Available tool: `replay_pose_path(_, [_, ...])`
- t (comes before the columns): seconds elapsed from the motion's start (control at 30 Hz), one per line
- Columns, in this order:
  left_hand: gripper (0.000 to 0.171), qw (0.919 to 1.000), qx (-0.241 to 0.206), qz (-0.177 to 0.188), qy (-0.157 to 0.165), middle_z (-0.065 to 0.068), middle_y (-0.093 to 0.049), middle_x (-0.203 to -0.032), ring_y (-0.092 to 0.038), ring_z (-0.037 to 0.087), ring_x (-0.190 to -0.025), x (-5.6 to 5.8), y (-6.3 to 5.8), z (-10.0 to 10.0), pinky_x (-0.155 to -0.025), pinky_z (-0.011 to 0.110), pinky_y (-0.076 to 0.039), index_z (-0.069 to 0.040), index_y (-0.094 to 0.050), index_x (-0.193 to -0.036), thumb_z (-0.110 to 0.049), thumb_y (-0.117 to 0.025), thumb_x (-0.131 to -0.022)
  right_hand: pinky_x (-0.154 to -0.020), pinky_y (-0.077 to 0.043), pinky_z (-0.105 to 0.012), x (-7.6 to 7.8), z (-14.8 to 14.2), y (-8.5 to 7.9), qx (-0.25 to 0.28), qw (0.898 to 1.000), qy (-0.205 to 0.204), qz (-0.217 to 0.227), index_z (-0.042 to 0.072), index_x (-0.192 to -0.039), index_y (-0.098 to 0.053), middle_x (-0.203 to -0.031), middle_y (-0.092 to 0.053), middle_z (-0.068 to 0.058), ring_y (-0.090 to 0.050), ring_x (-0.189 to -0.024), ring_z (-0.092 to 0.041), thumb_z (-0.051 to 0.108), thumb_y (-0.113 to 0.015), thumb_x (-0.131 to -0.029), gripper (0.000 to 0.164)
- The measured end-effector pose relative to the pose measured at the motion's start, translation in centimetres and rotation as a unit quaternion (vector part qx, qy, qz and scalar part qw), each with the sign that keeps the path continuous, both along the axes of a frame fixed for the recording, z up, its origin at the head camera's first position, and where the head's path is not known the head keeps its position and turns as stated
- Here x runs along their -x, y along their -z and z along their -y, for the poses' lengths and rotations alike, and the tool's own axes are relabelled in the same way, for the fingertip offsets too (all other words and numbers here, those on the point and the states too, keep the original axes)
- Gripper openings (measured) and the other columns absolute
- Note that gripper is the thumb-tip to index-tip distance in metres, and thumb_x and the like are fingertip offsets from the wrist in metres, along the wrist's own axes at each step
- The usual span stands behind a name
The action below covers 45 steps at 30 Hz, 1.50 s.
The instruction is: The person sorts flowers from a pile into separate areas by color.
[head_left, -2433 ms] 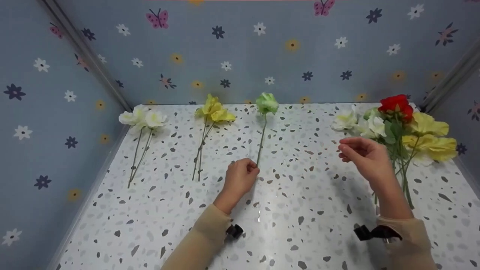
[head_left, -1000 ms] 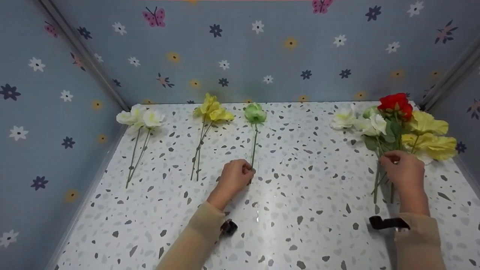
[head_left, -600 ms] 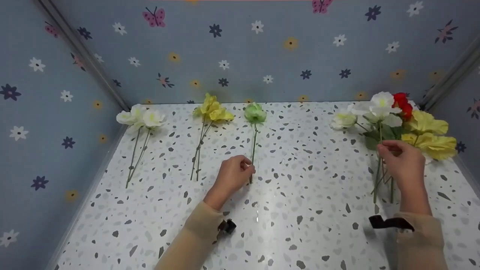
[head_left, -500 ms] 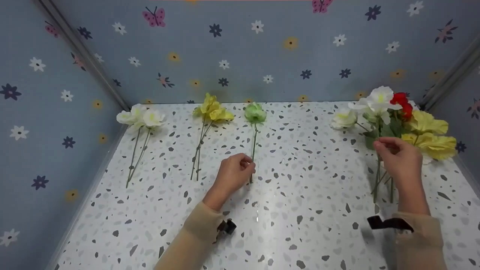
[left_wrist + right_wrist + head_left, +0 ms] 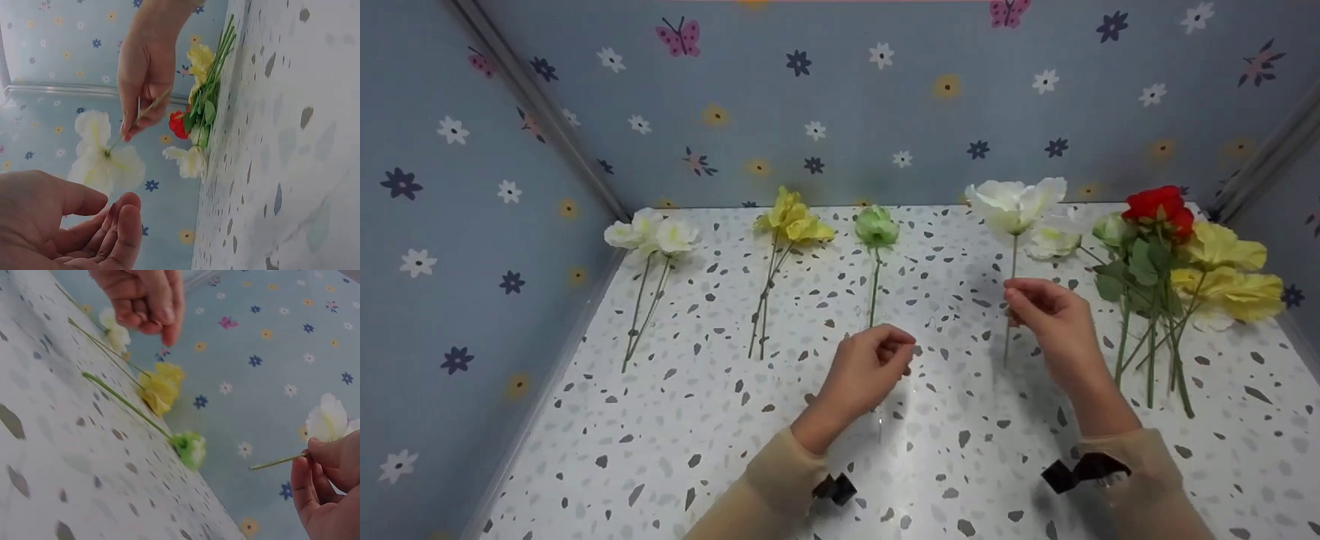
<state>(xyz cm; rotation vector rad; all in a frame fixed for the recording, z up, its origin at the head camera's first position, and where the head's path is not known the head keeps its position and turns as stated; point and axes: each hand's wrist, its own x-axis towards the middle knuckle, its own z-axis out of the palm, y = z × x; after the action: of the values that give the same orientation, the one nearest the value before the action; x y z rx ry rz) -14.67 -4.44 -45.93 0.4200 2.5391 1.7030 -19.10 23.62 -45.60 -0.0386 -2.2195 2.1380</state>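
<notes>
A white flower (image 5: 1016, 204) on a thin stem is raised off the table, its stem pinched between the thumb and fingers of my right hand (image 5: 1054, 330). My left hand (image 5: 866, 371) hovers near the lower stem of the green flower (image 5: 877, 226), fingers loosely bent and holding nothing. In the left wrist view the left hand (image 5: 73, 225) is apart from the white flower's bloom (image 5: 104, 152). The right wrist view shows the green flower (image 5: 188, 449) lying on the table with its whole stem bare of any hand.
Two yellow flowers (image 5: 789, 217) and two white flowers (image 5: 649, 236) lie to the left on the speckled table (image 5: 735, 465). At the right lies a mixed pile with a red rose (image 5: 1159, 210), yellow blooms (image 5: 1222, 247) and another white flower (image 5: 1054, 241). A patterned wall (image 5: 855, 97) stands behind.
My right hand has lifted the white flower out of the right pile and carried it left. My left hand has let go of the green flower's stem and shifted slightly right.
</notes>
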Motion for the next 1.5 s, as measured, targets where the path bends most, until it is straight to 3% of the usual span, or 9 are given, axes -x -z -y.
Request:
replay_pose_path(0.33, [0.011,0.9977,-0.033,0.017,0.057,-0.002,-0.072,-0.085,-0.069,0.007,-0.072,-1.9,-0.1,-2.0,-0.064,0.026,-0.058,-0.011,-0.073,-0.103,-0.017,-0.065,-0.099,-0.082,-0.059,-0.032,-2.1,5.5,1.0,0.091,0.991,-0.101,-0.004,-0.010,-0.120,-0.063,-0.117,-0.063,-0.026,-0.067,-0.090,-0.020,0.012,-0.071,-0.095,0.034])
replay_pose_path(0.53, [0.007,0.9984,-0.014,-0.028,0.047,-0.006,-0.070,-0.083,-0.066,0.003,-0.072,-2.1,0.2,-2.3,-0.067,0.022,-0.056,-0.011,-0.072,-0.100,-0.014,-0.068,-0.097,-0.084,-0.059,-0.032,-2.5,5.9,0.7,0.102,0.988,-0.114,0.000,-0.010,-0.122,-0.062,-0.119,-0.064,-0.024,-0.067,-0.097,-0.022,0.010,-0.069,-0.096,0.034])
replay_pose_path(0.8, [0.007,0.9976,-0.032,-0.030,0.054,-0.002,-0.071,-0.084,-0.067,0.004,-0.072,-2.1,0.2,-2.3,-0.067,0.023,-0.057,-0.007,-0.072,-0.099,-0.011,-0.072,-0.093,-0.087,-0.058,-0.034,-2.7,5.8,0.4,0.109,0.985,-0.135,-0.003,-0.009,-0.125,-0.062,-0.119,-0.065,-0.021,-0.067,-0.102,-0.026,0.011,-0.067,-0.098,0.035])
replay_pose_path(1.03, [0.006,0.9982,-0.029,-0.022,0.048,-0.003,-0.070,-0.081,-0.066,0.004,-0.070,-2.3,-0.1,-2.2,-0.065,0.023,-0.057,-0.007,-0.072,-0.098,-0.010,-0.071,-0.092,-0.086,-0.058,-0.035,-2.9,5.9,0.3,0.104,0.986,-0.132,-0.003,-0.011,-0.124,-0.062,-0.113,-0.066,-0.021,-0.068,-0.095,-0.024,0.014,-0.069,-0.097,0.037])
replay_pose_path(1.27, [0.005,0.9986,-0.011,-0.031,0.041,-0.006,-0.069,-0.080,-0.065,0.003,-0.070,-2.4,-0.4,-2.1,-0.066,0.023,-0.056,-0.010,-0.072,-0.097,-0.012,-0.071,-0.093,-0.084,-0.059,-0.036,-2.9,6.1,0.1,0.105,0.988,-0.113,-0.003,-0.009,-0.119,-0.064,-0.120,-0.063,-0.024,-0.068,-0.096,-0.025,0.015,-0.072,-0.095,0.035])
replay_pose_path(1.5, [0.007,0.9987,0.001,-0.039,0.033,-0.006,-0.070,-0.083,-0.064,0.002,-0.072,-2.3,-0.8,-1.9,-0.067,0.022,-0.056,-0.011,-0.072,-0.097,-0.014,-0.074,-0.091,-0.082,-0.060,-0.038,-3.0,6.2,0.0,0.107,0.990,-0.095,-0.008,-0.009,-0.115,-0.065,-0.109,-0.066,-0.022,-0.069,-0.088,-0.026,0.016,-0.075,-0.093,0.034])
